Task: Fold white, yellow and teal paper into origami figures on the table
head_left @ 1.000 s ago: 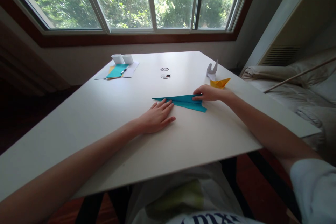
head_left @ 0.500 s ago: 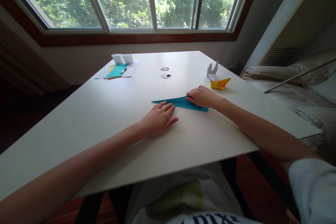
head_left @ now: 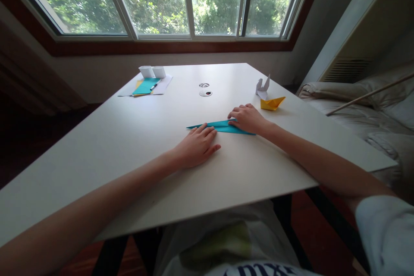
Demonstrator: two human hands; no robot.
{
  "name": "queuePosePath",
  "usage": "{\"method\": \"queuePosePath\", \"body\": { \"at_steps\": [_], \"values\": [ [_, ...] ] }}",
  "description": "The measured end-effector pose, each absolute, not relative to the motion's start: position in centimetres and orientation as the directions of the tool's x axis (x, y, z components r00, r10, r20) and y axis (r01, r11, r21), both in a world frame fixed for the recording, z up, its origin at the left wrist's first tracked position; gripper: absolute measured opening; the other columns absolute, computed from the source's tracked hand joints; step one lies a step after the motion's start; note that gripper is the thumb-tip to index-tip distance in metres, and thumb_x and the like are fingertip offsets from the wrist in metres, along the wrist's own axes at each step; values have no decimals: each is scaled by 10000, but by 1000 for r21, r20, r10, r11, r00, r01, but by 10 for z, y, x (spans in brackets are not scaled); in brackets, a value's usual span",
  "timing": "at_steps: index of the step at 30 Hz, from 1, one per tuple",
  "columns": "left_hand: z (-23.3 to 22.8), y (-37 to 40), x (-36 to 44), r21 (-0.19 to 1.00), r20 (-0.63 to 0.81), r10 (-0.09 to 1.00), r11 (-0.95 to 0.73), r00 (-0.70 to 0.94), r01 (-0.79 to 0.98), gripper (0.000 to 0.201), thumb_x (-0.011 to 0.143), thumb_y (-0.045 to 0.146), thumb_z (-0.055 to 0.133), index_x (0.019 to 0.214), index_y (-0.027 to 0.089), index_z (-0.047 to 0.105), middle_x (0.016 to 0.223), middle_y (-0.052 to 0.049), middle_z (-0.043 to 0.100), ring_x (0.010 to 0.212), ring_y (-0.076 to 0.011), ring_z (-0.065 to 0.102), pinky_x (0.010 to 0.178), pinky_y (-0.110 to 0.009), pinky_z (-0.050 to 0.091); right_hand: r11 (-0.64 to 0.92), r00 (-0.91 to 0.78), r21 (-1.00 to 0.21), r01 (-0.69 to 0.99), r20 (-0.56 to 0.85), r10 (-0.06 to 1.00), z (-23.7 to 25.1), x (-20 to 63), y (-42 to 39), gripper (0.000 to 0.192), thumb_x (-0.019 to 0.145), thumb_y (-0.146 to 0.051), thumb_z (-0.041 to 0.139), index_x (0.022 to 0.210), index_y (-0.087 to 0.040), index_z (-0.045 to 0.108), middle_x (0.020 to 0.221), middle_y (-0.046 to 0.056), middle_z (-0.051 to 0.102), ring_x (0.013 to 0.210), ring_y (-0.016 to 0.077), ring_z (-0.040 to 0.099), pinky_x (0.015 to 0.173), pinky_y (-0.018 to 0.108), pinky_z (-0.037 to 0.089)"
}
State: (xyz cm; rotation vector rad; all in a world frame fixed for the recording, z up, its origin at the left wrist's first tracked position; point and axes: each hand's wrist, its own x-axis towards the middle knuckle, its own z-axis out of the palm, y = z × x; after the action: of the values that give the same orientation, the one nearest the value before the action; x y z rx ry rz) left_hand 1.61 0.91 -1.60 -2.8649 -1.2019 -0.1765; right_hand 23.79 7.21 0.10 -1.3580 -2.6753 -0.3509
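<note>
Work: you had a teal paper [head_left: 223, 127] folded down to a long, thin, pointed strip, lying flat on the white table [head_left: 129, 138], abt mid-table.
Progress: judging by shape, several folds were already in; the piece was narrow w/ a sharp tip pointing to your left. It didn't look like a finished model yet, unlike the two done pieces further back. How many folds were left: can't tell.
Left hand [head_left: 196, 146]: you had it palm-down, flat, fingers [head_left: 207, 131] extended and slightly spread, tips resting on the near edge of the paper close to its pointed end. Not pinching, just pressing.
Right hand [head_left: 247, 118]: you had it palm-down over the wide end of the paper, fingers loosely curved and close together, pressing on it. Whether the thumb was tucked under an edge: can't tell, hidden.
Paper vs fingers: the strip ran between your two hands, both touching it; middle stretch was bare. The tip stuck out past your left fingertips.
Nearby: yellow paper boat [head_left: 272, 103] just beyond your right hand, not touching; white folded figure [head_left: 262, 87] behind it.
Far side: stack of sheets w/ a pen [head_left: 147, 87] and two small white boxes [head_left: 152, 71], well apart from you.
Table hole: two small round fittings [head_left: 205, 89] mid-back.
</note>
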Motion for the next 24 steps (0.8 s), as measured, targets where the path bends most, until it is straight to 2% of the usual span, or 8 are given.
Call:
{"method": "queuePosePath", "body": {
  "at_steps": [2, 5, 10, 15, 19, 24],
  "values": [
    [-16, 9, 16, 13, 114, 708, -702, 697, 712, 538, 932, 481, 231, 1275, 121, 435, 1337, -147, 460, 1292, -319, 326, 1018, -478, 324, 604, -620, 148, 783, 247, 744, -1, 236, 70, 261, 884, -297, 460, 1038, -190, 642, 1119, 96, 624, 1009, 258, 553, 843, 367, 320],
    [-17, 10, 16, 16, 117, 709, -702, 695, 712, 523, 930, 474, 242, 1269, 124, 433, 1331, -148, 463, 1273, -312, 359, 1007, -472, 332, 705, -711, 120, 699, 222, 667, -6, 231, 65, 297, 894, -179, 397, 1081, -188, 627, 1128, 95, 617, 980, 229, 567, 831, 351, 366],
    [-18, 11, 15, 35, 126, 713, -698, 689, 716, 506, 923, 479, 266, 1253, 132, 431, 1329, -146, 459, 1268, -287, 375, 1016, -443, 332, 821, -812, 60, 568, 200, 548, -16, 221, 58, 371, 896, -154, 376, 1229, -172, 537, 1156, 109, 599, 1017, 220, 550, 840, 343, 439],
    [-18, 10, 16, 13, 120, 738, -670, 664, 743, 527, 921, 488, 273, 1258, 107, 407, 1412, -179, 354, 1277, -279, 377, 1025, -429, 324, 837, -824, 42, 545, 213, 526, -19, 220, 59, 385, 897, -150, 372, 1250, -150, 525, 1180, 129, 584, 1053, 233, 529, 868, 380, 459],
    [-18, 11, 16, 10, 95, 740, -670, 666, 742, 539, 914, 508, 269, 1241, 111, 432, 1384, -173, 408, 1310, -287, 328, 1042, -448, 293, 836, -821, 20, 548, 208, 532, -18, 222, 61, 379, 889, -143, 387, 1229, -183, 549, 1161, 115, 596, 1030, 223, 540, 863, 372, 465],
    [-17, 9, 17, -2, 84, 753, -655, 653, 755, 545, 910, 524, 256, 1257, 142, 430, 1394, -158, 398, 1306, -302, 327, 1027, -478, 297, 823, -806, -2, 568, 202, 557, -15, 220, 59, 358, 916, -192, 363, 1202, -194, 578, 1125, 124, 602, 1001, 221, 547, 842, 356, 450]
  ]
}}
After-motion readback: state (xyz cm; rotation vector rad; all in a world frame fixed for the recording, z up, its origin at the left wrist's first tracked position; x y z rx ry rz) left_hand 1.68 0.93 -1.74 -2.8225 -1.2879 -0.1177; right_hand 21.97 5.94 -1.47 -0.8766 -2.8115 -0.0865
